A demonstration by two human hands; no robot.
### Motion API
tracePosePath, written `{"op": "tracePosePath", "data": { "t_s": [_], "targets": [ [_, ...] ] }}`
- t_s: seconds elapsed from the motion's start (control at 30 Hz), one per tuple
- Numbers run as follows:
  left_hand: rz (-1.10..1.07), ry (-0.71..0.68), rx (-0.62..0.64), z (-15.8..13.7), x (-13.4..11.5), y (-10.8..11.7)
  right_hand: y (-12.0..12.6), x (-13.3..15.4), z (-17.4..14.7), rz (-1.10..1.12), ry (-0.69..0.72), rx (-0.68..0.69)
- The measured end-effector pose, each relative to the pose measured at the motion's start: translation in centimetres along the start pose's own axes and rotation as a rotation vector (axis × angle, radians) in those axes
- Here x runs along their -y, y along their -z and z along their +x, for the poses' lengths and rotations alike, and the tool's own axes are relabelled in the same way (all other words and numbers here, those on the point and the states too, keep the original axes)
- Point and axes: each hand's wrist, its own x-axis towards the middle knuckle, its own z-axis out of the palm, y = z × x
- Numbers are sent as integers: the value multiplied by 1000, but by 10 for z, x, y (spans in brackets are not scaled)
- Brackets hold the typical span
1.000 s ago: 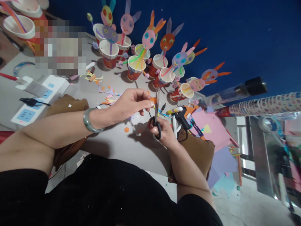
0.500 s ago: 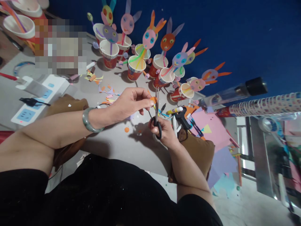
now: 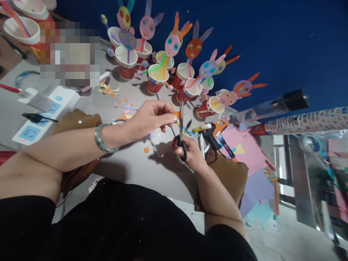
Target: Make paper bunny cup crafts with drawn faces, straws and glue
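Between the thumb and fingers of my left hand [image 3: 156,117] is a small piece of orange paper [image 3: 177,115]. My right hand [image 3: 191,152] is closed around the black handles of a pair of scissors [image 3: 181,125], blades pointing away from me. The blades stand right at the paper's edge; whether they touch it I cannot tell. Below the hands a small orange paper disc [image 3: 146,149] lies on the grey table [image 3: 152,177]. Cut paper scraps [image 3: 126,108] are strewn beyond my left wrist.
Paper cups [image 3: 158,78] with rabbit-faced figures stand along the blue wall. To the right are a black glue gun [image 3: 212,137], markers [image 3: 201,127], pink paper [image 3: 241,145] and a long stack of cups [image 3: 304,121]. A white power strip [image 3: 40,123] lies left; brown cushions [image 3: 225,174] are under my forearms.
Hardly anything differs. Both hands keep their places, with the orange paper and the scissors held as before.
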Motion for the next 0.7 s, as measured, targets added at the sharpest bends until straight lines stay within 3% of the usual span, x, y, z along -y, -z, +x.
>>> {"op": "tracePosePath", "data": {
  "t_s": [0.7],
  "targets": [
    [33,-5,-5,1,-1,1,1,2,0,-3,-6,5]
  ]
}}
